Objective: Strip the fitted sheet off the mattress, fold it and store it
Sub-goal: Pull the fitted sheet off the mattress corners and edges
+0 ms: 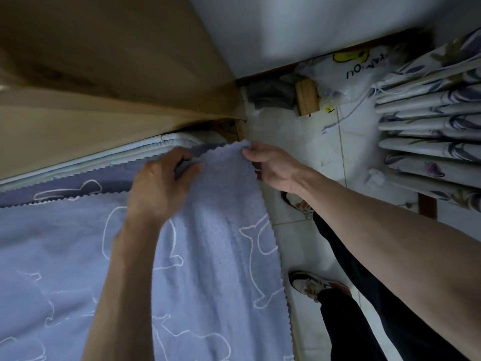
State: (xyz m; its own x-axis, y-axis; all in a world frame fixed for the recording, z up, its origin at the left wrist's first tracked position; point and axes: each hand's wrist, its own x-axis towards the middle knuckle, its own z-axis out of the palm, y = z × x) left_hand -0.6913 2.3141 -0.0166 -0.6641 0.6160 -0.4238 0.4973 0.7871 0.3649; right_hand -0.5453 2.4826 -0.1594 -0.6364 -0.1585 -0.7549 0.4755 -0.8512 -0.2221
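A light blue sheet [208, 269] with white outline shapes and a zigzag edge covers the mattress [145, 149], whose pale quilted edge shows at the far corner. My left hand [161, 183] grips a raised fold of the sheet near that corner, fingers curled round the cloth. My right hand [270, 162] pinches the sheet's corner at the bed's right edge, thumb on top. A darker blue layer [78, 183] of the same pattern lies beneath, along the far side.
A tan wooden headboard [117, 87] rises right behind the mattress. White tiled floor [299, 152] runs along the bed's right side, where my two shoes [312, 285] stand. A patterned curtain [432, 126] hangs at right; a plastic bag [346, 69] and wooden block [307, 97] lie by the wall.
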